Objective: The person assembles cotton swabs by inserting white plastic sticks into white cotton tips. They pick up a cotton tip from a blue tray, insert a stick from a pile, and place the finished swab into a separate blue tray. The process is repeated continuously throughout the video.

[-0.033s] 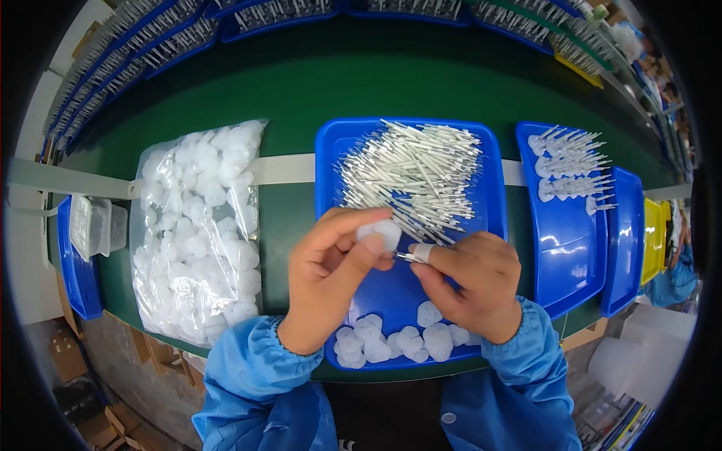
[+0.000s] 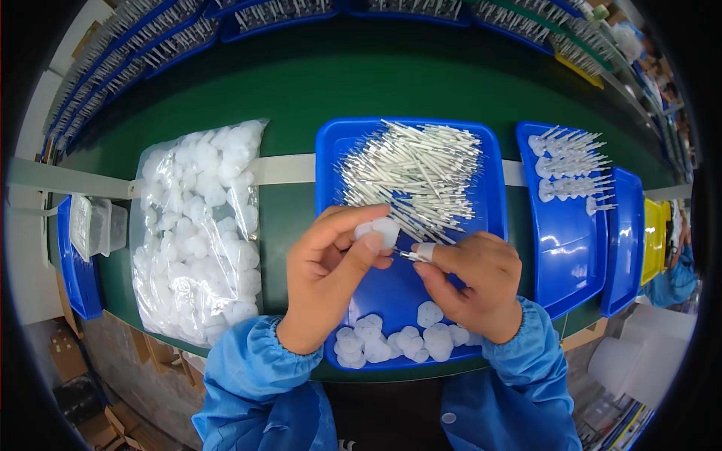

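Note:
Over a blue tray (image 2: pixel 324 161), my left hand (image 2: pixel 329 276) pinches thin white plastic discs (image 2: pixel 386 228) between thumb and fingers; how many overlap is unclear. My right hand (image 2: pixel 481 284), with white tape around one finger, holds a thin rod (image 2: pixel 408 255) with a metal tip pointing left at the discs' lower right edge. Whether the tip touches them is hard to tell. Most of this rod is hidden in the hand. Behind both hands lies a heap of white rods (image 2: pixel 414 169) with metal ends. Loose white discs (image 2: pixel 410 342) lie along the tray's near side.
On the left is a clear plastic bag (image 2: pixel 197 240) full of white discs. At right, a blue tray (image 2: pixel 569 263) holds rods with discs attached in rows; another blue tray (image 2: pixel 624 240) and a yellow one (image 2: pixel 656 240) stand beyond. Racked trays of rods (image 2: pixel 274 13) line the green table's back.
The rod's metal tip has shifted slightly in my right hand and shows more of its thin end. The discs in my left hand have tilted a little. Everything else is unchanged.

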The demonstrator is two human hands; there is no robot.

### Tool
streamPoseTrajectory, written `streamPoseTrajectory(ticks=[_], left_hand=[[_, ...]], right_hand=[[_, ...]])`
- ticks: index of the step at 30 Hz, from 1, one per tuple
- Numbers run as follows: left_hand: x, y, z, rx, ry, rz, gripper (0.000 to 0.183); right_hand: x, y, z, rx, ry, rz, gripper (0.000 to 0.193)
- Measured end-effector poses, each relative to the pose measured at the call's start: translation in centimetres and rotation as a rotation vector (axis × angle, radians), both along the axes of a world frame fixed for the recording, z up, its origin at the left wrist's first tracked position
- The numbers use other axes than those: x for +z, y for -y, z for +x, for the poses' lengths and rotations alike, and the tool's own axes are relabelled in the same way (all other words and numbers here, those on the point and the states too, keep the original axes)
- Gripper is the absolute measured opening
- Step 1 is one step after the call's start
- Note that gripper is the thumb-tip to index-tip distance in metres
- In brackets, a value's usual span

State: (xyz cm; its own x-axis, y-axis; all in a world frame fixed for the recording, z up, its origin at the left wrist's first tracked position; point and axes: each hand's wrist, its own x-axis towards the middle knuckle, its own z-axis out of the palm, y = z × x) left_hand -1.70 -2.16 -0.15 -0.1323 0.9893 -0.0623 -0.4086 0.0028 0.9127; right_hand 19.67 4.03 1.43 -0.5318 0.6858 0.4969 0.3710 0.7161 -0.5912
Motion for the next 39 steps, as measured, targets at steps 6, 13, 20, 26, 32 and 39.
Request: streamPoseTrajectory(ticks=[6,13,20,26,32,39], left_hand=[[0.5,0.1,0.1,-0.048,-0.253,0.044,0.036],[-0.1,0.1,-0.3,-0.043,-0.353,0.082,0.041],[-0.1,-0.5,-0.3,0.001,-0.776,0.268,0.043],[-0.3,-0.7,0.0,0.039,-0.847,0.310,0.048],[0.7,-0.4,-0.3,-0.015,-0.860,0.279,0.052],[0.3,-0.3,0.2,0.057,-1.044,0.323,0.052]], right_hand=[[-0.3,0.1,-0.2,-0.036,-0.025,-0.057,0.022],[-0.2,0.2,-0.1,-0.054,-0.031,-0.121,0.018],[0.2,0.6,-0.5,-0.098,-0.049,-0.321,0.015],[0.2,0.6,-0.4,-0.072,-0.098,-0.625,0.012],[0.0,0.1,-0.4,-0.045,-0.148,-0.693,0.011],[-0.2,0.9,-1.0,-0.162,0.300,0.274,0.020]])
